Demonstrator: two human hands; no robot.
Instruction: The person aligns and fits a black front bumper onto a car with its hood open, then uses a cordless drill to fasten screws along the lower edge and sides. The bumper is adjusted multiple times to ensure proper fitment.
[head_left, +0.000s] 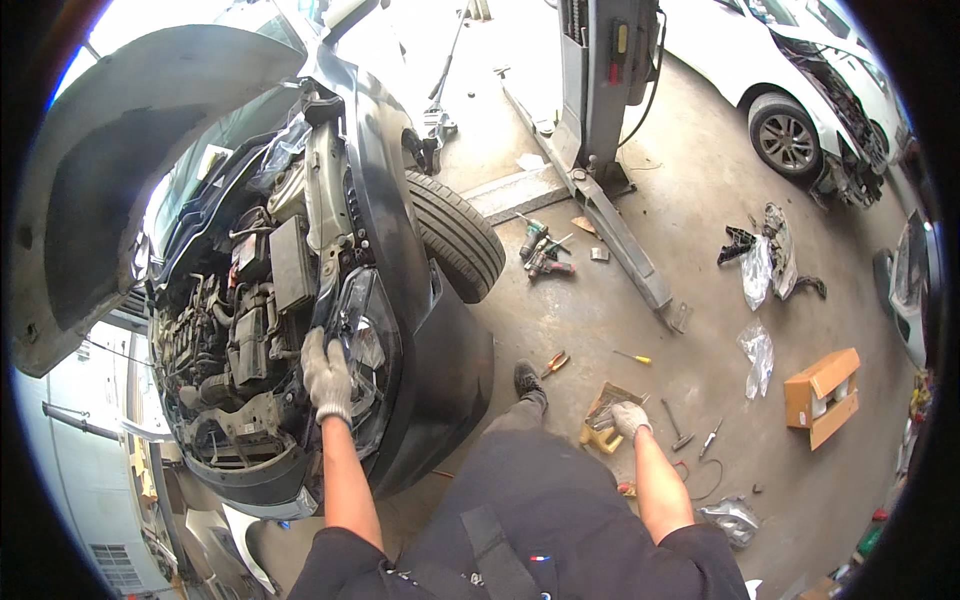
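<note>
My left hand (328, 375), in a pale knit work glove, rests at the inner edge of the headlight (367, 341) of a dark car. Its fingers are apart and lie beside the open engine bay (240, 322). Low on my right, my gloved right hand (630, 418) is at a yellow cut-open plastic container (602, 439). Small dark and metallic pieces (604, 411) show inside it. My right fingertips are partly hidden among them, so I cannot tell whether they grip anything.
The raised hood (97, 172) is at left, the front tire (457, 232) ahead. A lift arm (615, 240) crosses the floor. Around me lie power tools (541, 251), pliers (556, 363), a screwdriver (634, 358), a hammer (679, 427) and a cardboard box (802, 401).
</note>
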